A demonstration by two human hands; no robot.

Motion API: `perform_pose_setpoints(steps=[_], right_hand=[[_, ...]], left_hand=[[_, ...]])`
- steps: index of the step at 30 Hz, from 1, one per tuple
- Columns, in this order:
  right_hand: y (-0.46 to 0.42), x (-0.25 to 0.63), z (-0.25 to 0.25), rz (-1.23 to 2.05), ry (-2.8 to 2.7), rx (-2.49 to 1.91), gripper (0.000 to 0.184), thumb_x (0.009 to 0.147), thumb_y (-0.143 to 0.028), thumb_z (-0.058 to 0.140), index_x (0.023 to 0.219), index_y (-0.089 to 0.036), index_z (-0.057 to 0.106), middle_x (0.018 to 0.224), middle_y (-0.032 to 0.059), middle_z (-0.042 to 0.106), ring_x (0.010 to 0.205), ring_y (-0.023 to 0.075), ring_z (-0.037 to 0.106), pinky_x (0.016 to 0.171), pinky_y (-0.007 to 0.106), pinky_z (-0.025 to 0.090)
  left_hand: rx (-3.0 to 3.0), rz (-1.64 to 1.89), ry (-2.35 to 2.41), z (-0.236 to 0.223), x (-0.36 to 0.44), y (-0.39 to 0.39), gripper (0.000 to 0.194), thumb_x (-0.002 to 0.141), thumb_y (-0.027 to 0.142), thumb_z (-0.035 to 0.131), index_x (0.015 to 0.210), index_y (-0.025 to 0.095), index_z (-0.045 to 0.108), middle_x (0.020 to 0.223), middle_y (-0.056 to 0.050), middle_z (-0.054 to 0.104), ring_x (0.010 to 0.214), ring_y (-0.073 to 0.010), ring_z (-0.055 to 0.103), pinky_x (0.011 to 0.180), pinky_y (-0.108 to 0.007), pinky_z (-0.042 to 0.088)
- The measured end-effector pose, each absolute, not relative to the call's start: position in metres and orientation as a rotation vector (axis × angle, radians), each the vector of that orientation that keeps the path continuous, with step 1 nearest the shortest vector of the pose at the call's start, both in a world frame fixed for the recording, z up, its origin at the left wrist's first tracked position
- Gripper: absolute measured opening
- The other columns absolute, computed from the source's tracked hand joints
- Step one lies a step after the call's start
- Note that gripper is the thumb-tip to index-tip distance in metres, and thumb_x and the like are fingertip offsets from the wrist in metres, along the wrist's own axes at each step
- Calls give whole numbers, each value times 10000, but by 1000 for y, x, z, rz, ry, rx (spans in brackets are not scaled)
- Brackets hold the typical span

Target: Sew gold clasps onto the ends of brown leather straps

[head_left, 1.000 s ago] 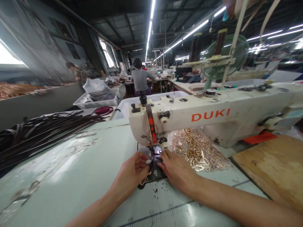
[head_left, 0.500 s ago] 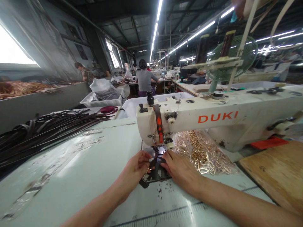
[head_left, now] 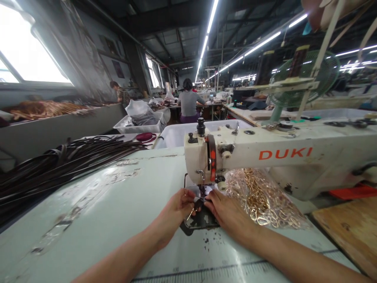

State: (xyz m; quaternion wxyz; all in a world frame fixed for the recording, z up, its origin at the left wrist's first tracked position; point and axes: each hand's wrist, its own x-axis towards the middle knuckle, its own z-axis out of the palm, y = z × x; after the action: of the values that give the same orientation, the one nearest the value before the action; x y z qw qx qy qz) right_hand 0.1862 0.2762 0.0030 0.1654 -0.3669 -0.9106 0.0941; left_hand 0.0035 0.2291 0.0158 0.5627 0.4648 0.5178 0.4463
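My left hand (head_left: 176, 214) and my right hand (head_left: 228, 212) meet at the needle of a white DUKI sewing machine (head_left: 265, 155). Both pinch a small dark strap piece (head_left: 199, 204) with a gold metal fitting, held on the machine's dark plate (head_left: 202, 222) under the presser foot. The left fingers are curled on the piece from the left. My right hand's fingers press on it from the right.
A clear bag of gold clasps (head_left: 262, 200) lies right of my hands. A pile of long dark straps (head_left: 59, 161) covers the table's left. A wooden board (head_left: 350, 228) is at the right. White bins (head_left: 141, 125) and a seated person (head_left: 188, 104) are behind.
The view has shifted, so the machine and hands sit further right and lower. Both hands stay at the needle, holding the strap piece.
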Motion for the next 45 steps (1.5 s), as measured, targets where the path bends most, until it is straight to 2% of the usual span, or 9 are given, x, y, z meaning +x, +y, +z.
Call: perform_pose_setpoints(steps=[18,22,28,31,34,37,40,42,45], right_hand=[[279,186,-1,428,-2435,-1003,146,968,-257,379,993,-191,507,912,43,632,749,188,608,652,299,438],[281,189,-1,493,-2315,-1004,155,961,-252,398,1027,-183,519,944,56,639,819,197,612,727,315,450],[275,201,13,569,-2222,-885,228,972,-287,370,1043,-162,546,961,76,641,870,186,604,771,305,451],[273,211,26,628,-2315,-775,249,952,-354,425,952,-169,591,801,34,649,726,156,605,671,258,450],[279,216,34,566,-2455,-846,229,919,-318,484,843,-193,659,697,7,660,636,141,613,629,241,440],[286,216,32,380,-2556,-978,277,897,-212,451,1074,-228,663,821,37,715,727,176,658,697,278,462],[281,214,32,273,-2770,-910,497,828,-145,462,1308,-259,520,868,50,723,719,202,657,689,312,469],[270,216,40,278,-2838,-885,485,768,-123,493,1224,-256,595,825,43,720,685,206,644,652,303,458],[253,226,62,598,-2849,-912,249,733,-121,510,801,-224,727,602,-4,660,529,149,577,505,227,383]], left_hand=[[1101,1065,1211,15,5,227,216,799,265,605,965,192,487,894,-24,618,759,-143,563,675,-254,420],[1184,1066,1275,13,6,229,178,805,271,566,948,191,494,861,-20,609,756,-151,565,670,-256,417],[1577,1028,1404,21,9,220,81,853,260,527,918,212,536,810,-8,592,752,-171,552,688,-269,407],[2131,815,1373,29,7,209,98,877,249,534,959,245,588,858,-10,618,771,-173,572,727,-266,395],[2328,719,1217,35,1,205,106,854,293,598,948,252,625,714,23,621,603,-137,563,640,-235,398],[2180,927,1450,35,-5,212,144,892,325,545,839,230,639,611,32,580,517,-120,516,544,-221,380],[2144,922,1606,29,-7,220,157,908,307,521,882,252,666,788,11,626,687,-142,582,649,-227,422],[2164,839,1595,24,-5,223,127,879,319,578,959,283,670,960,3,626,857,-169,600,774,-246,436],[2191,777,1561,18,-2,222,184,832,352,653,1006,296,668,1087,-8,596,1009,-205,566,895,-284,418]])
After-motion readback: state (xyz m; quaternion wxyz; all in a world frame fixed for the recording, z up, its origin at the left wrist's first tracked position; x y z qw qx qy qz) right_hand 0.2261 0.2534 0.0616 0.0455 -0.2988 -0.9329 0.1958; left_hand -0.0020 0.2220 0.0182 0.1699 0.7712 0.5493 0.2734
